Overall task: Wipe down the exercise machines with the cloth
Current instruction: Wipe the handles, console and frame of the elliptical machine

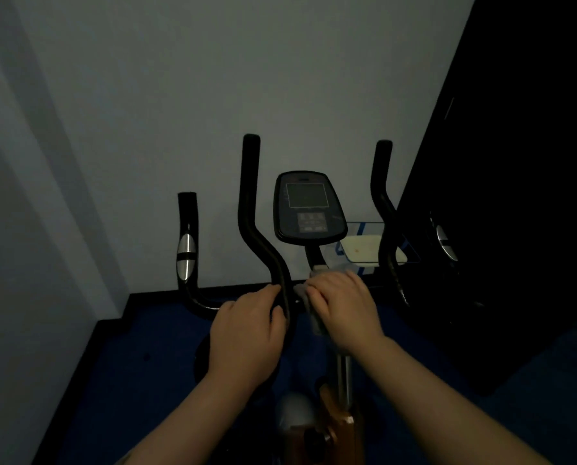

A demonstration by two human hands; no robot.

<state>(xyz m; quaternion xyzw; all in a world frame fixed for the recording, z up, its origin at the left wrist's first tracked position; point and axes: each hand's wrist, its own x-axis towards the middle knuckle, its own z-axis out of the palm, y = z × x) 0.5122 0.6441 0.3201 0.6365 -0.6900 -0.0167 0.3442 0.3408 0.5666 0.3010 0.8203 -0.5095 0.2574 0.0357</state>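
Wiping looks barely begun: just below the console (308, 208), the right hand (342, 305) presses the cloth (315, 318) with curled fingers on the handlebar (263, 250), which the left hand (246, 333) grips.

handlebars (248, 196) flanking console (308, 208), open gaps between, dark cabinet (515, 196) crowding right

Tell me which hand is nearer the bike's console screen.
Right. The right hand, gripping the cloth, sits just below the console on its stem. The left hand grips the inner handlebar, lower and off to the console's left.
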